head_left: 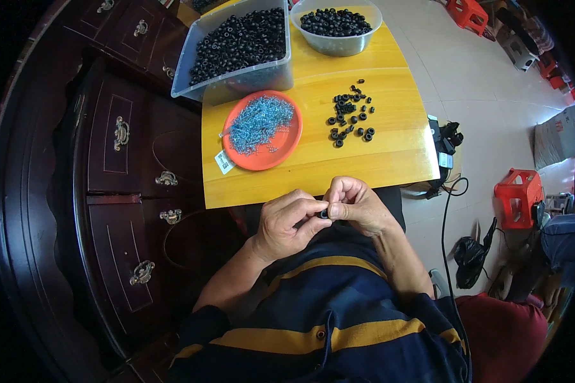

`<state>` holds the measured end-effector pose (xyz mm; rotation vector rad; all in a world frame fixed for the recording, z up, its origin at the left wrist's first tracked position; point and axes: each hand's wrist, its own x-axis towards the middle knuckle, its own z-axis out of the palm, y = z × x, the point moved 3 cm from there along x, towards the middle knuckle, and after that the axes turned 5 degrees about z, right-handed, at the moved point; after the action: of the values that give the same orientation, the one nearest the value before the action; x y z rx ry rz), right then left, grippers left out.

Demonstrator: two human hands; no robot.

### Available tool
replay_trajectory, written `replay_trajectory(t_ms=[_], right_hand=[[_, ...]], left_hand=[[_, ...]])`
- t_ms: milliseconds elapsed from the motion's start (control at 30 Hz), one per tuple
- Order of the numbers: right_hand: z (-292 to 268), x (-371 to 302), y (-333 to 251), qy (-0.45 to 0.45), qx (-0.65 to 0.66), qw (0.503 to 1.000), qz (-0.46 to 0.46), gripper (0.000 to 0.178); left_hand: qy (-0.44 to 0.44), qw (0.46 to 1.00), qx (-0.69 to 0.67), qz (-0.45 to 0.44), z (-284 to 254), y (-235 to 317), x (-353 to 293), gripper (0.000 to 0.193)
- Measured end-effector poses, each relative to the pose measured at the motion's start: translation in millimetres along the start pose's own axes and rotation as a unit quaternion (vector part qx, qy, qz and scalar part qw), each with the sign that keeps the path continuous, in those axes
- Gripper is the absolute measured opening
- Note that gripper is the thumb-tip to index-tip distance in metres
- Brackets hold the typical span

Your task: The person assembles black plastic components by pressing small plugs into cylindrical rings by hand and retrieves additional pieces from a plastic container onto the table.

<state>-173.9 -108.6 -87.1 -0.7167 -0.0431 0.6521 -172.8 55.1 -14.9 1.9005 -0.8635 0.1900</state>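
Just off the near edge of the yellow table [364, 163], my two hands meet over my lap. Between thumb and fingers, my left hand [289, 223] pinches a small black ring-shaped part [324, 214]. My right hand [354, 207] closes on the same part from the other side, its thumb and forefinger pressed together; anything else in that pinch is too small to make out. Ahead of the hands, an orange-red plate [262, 163] holds a heap of tiny blue-silver metallic pieces [262, 121]. Several loose black ring-shaped parts [345, 108] lie scattered to the plate's right.
A large clear bin [236, 89] and a round translucent bowl [338, 46], both full of black parts, stand at the table's far side. Dark wooden drawers [118, 134] line the left. On the right floor are a red stool [517, 198], a black bag [471, 258] and a cable [445, 249].
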Motion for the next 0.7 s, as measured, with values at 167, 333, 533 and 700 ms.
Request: replay_trajectory(t_ms=[167,333,533,700], right_hand=[[-0.2,0.0,-0.7,0.000,0.025,1.000,0.002,0.020],[-4.9,1.5,6.6,0.003,0.020,0.999,-0.026,0.017],[-2.9,2.3,3.1,-0.002,-0.018,0.999,-0.043,0.017],[-9.4,2.8,5.4,0.026,-0.066,0.997,-0.035,0.017]], left_hand=[[-0.001,1.000,0.015,-0.002,-0.7,-0.9,2.6,0.028],[-0.018,0.999,0.025,0.008,1.1,-1.6,2.9,0.028],[-0.031,0.998,0.044,0.019,-0.3,-1.0,2.4,0.029],[-0.042,0.997,0.069,0.014,-0.2,-0.9,2.3,0.028]])
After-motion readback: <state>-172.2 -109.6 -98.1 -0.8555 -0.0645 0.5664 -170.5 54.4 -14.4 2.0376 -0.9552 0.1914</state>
